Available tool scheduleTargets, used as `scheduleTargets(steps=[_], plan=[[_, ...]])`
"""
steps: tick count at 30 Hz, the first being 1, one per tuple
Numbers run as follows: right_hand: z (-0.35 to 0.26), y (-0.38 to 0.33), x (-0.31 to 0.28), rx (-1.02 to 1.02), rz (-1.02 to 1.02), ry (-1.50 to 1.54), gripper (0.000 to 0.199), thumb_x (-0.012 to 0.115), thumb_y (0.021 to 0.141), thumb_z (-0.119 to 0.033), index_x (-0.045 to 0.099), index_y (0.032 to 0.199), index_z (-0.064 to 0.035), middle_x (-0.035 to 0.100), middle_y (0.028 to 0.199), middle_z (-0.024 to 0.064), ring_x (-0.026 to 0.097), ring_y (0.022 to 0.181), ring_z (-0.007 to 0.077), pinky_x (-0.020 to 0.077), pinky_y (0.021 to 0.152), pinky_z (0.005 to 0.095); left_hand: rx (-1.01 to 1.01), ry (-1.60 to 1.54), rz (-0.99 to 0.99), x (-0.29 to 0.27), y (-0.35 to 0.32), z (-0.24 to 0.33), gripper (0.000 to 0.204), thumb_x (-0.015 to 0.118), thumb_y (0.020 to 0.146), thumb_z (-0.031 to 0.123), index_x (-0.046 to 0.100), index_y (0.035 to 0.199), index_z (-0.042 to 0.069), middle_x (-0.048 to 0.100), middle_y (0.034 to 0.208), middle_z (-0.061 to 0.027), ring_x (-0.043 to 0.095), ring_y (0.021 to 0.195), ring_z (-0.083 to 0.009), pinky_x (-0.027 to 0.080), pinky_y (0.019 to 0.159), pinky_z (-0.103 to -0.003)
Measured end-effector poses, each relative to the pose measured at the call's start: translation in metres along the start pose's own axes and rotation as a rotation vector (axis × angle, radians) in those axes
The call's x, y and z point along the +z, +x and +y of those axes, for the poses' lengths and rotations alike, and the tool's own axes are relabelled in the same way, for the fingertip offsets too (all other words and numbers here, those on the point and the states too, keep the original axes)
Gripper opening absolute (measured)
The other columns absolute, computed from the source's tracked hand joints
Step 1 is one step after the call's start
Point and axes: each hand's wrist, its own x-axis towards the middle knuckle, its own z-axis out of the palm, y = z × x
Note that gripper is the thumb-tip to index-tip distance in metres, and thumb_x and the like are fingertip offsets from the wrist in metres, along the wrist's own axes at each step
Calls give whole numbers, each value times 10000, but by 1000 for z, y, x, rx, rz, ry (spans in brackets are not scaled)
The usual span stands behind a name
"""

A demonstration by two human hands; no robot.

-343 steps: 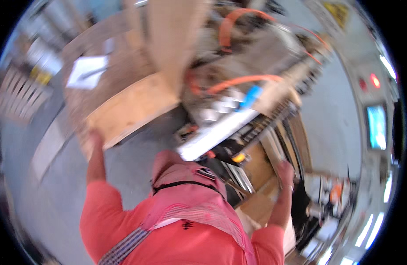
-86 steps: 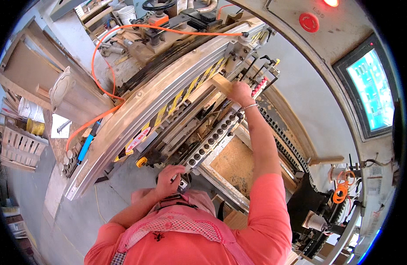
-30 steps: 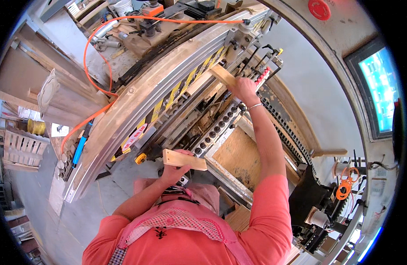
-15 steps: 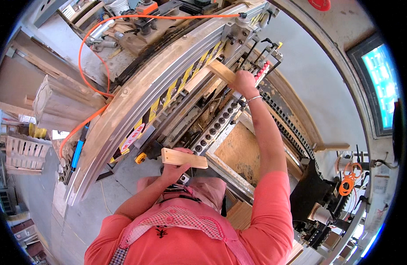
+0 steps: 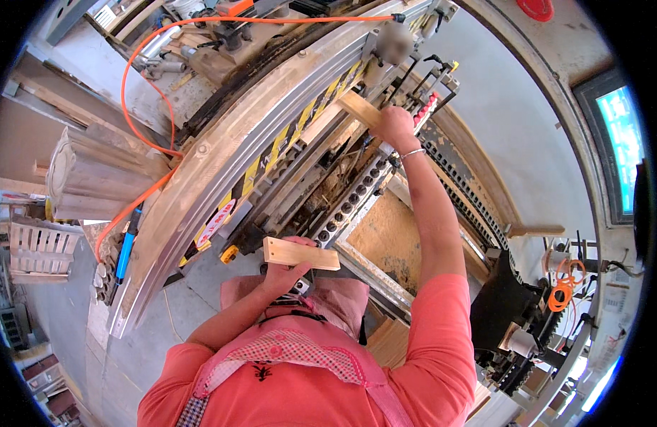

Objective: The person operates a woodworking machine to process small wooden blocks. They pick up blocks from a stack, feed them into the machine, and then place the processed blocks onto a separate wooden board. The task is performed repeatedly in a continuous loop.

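Note:
My left hand (image 5: 284, 276) is closed around a short wooden block (image 5: 300, 254) close to my body. The block is pale, with small dark holes near its left end. My right arm reaches forward across the machine, and my right hand (image 5: 394, 128) grips the near end of another wooden piece (image 5: 360, 109). The far end of that piece lies by the machine's striped rail, touching or just above a long pale wood strip (image 5: 321, 125). My right fingertips are partly hidden behind the hand. A row of dark round fittings (image 5: 353, 199) runs between my two hands.
A yellow-and-black striped rail (image 5: 285, 142) curves along the left. An orange hose (image 5: 129, 92) loops over it, near a blue tool (image 5: 125, 249). Sawdust covers a panel (image 5: 385, 238) beneath my right arm. Drag chains (image 5: 456, 192) and a lit screen (image 5: 617, 135) stand right.
Both hands keep their hold on the wooden pieces, in nearly the same places. The whole view has shifted slightly. A metal part by the far end of the rail now looks blurred.

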Motion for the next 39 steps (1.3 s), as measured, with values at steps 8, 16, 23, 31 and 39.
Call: scheduleTargets(steps=[8, 16, 23, 31, 39], plan=[[-2, 0, -2, 18, -21, 34, 379, 732, 593, -365, 688, 766, -32, 657, 786, 174, 650, 769, 316, 535, 703, 388, -17, -35, 1, -2, 0, -2, 416, 635, 796, 26, 421, 1152, 39, 515, 1137, -123, 501, 1072, -189, 406, 936, -340], [-8, 4, -6, -3, 4, 22, 413, 730, 604, -388, 687, 783, -19, 661, 782, 171, 653, 752, 315, 535, 698, 391, -24, -77, 15, -2, 0, -4, 411, 629, 792, 15, 421, 1145, 45, 518, 1129, -126, 500, 1080, -198, 401, 950, -355], [-8, 2, 3, 15, 57, 31, 422, 722, 627, -407, 691, 807, -26, 661, 806, 168, 652, 768, 312, 527, 726, 385, -16, -39, 7, -3, 0, -5, 409, 627, 789, 11, 419, 1140, 43, 519, 1127, -124, 501, 1081, -200, 401, 950, -356], [-10, 5, 1, -6, 62, 0, 381, 738, 596, -360, 684, 774, -28, 660, 815, 159, 653, 785, 299, 536, 708, 377, -8, -29, 5, -1, 2, 0, 394, 628, 794, 18, 418, 1127, 44, 518, 1107, -120, 500, 1074, -196, 399, 953, -358], [-15, 6, -5, 18, 34, 29, 338, 730, 587, -336, 685, 745, -41, 656, 809, 161, 653, 773, 301, 541, 700, 377, -19, -58, -1, -1, 2, -1, 382, 629, 798, 18, 426, 1120, 49, 516, 1114, -115, 500, 1074, -193, 397, 954, -353]])
